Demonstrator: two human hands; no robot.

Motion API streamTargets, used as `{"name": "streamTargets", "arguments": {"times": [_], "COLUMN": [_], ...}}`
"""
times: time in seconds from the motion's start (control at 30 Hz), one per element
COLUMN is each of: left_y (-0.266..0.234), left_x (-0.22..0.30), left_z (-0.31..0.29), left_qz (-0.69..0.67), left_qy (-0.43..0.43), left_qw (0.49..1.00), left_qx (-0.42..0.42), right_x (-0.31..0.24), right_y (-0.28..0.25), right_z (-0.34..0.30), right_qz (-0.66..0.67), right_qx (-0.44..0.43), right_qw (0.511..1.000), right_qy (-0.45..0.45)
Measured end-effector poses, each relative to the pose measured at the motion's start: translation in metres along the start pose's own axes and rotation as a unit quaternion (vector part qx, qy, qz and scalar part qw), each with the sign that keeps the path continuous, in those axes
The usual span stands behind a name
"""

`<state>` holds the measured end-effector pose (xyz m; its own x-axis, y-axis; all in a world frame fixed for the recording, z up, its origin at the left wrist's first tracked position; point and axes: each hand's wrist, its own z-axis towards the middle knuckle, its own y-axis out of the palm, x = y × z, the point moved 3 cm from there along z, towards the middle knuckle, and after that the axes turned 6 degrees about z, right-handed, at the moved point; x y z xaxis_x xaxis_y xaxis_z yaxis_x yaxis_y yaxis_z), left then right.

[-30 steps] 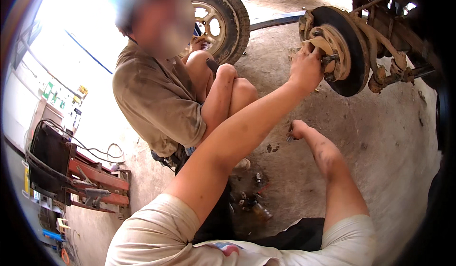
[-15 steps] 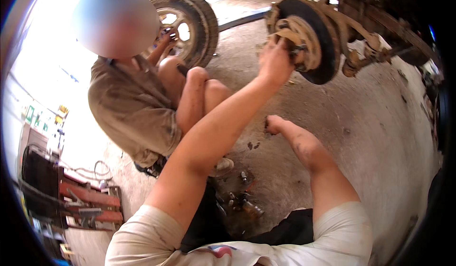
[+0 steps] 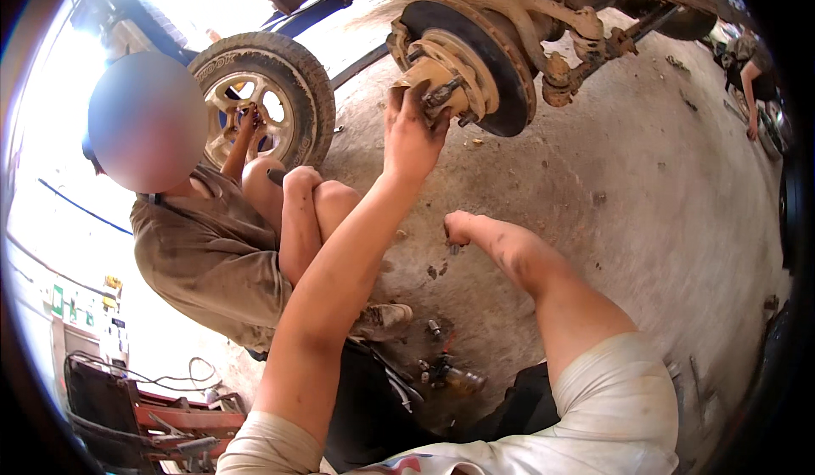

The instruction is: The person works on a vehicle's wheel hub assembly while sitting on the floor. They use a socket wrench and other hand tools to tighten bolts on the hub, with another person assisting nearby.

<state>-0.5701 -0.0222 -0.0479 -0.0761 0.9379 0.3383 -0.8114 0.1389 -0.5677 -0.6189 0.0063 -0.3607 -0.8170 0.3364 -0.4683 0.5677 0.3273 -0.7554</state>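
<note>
The tan hub (image 3: 431,67) stands out from the dark brake disc (image 3: 511,93), above the concrete floor (image 3: 594,237). I judge it heavy, stiff and perhaps greasy, best held around its rim, clear of the protruding studs. My left hand (image 3: 412,140) is half open, fingers curled against its outer end; I cannot tell whether they grip. Lower, my right hand (image 3: 459,227) is closed around a small metal piece (image 3: 454,250). Beyond, a co-worker's hand (image 3: 249,118) touches the upright wheel (image 3: 307,93).
</note>
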Motion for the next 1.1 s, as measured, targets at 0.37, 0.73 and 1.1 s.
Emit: {"name": "streamTargets", "arguments": {"times": [0.37, 0.73, 1.1], "left_y": [0.005, 0.005, -0.001], "left_x": [0.011, 0.008, 0.007], "left_z": [0.008, 0.012, 0.012], "left_qz": [0.038, 0.072, 0.089], "left_qy": [-0.003, 0.012, 0.03], "left_qw": [0.999, 0.997, 0.995], "left_qx": [-0.003, -0.038, -0.038], "right_x": [-0.001, -0.003, -0.014], "right_y": [0.005, -0.006, -0.01], "right_z": [0.006, -0.003, -0.006], "right_qz": [0.013, -0.004, -0.001], "right_qx": [0.059, -0.001, 0.008], "right_qw": [0.998, 1.0, 1.0], "right_qy": [-0.018, 0.015, 0.014]}}
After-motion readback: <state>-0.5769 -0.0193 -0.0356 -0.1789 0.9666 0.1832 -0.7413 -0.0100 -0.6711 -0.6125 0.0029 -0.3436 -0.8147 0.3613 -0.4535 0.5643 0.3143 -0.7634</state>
